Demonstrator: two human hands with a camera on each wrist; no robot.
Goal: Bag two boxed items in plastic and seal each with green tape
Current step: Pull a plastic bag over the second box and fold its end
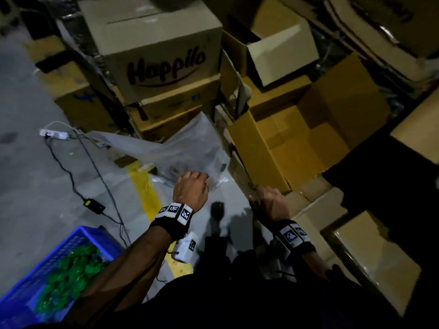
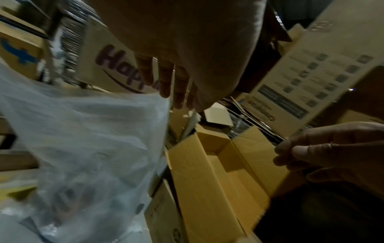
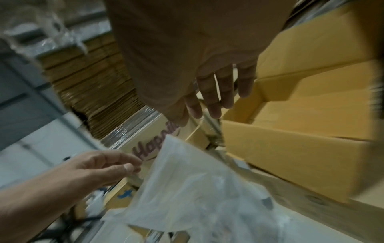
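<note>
Warehouse floor, mid-packing: a person stands over a clear plastic bag (image 1: 187, 148) that lies crumpled on the floor against a stack of cartons, something dark showing faintly through the film. The left hand (image 1: 190, 189) hovers just short of the bag's near edge. In the right wrist view its thumb and forefinger are drawn close together, a narrow grip with nothing in it. The right hand (image 1: 269, 202) hangs beside the rim of an open yellow carton (image 1: 287, 148), fingers loose and holding nothing; whether they brush the flap cannot be told. The green tape (image 1: 71, 281) sits well apart in a blue crate (image 1: 31, 279) by the person's left side.

The step appears to be taking up the bag — and it will likely go best if the left hand pinches a single layer at the mouth, not a bunched handful, so the right hand can part the opening and slide a boxed item in squarely. Thin film tends to cling and tear at a box's corners — easing it over them would be the safer course.
</note>
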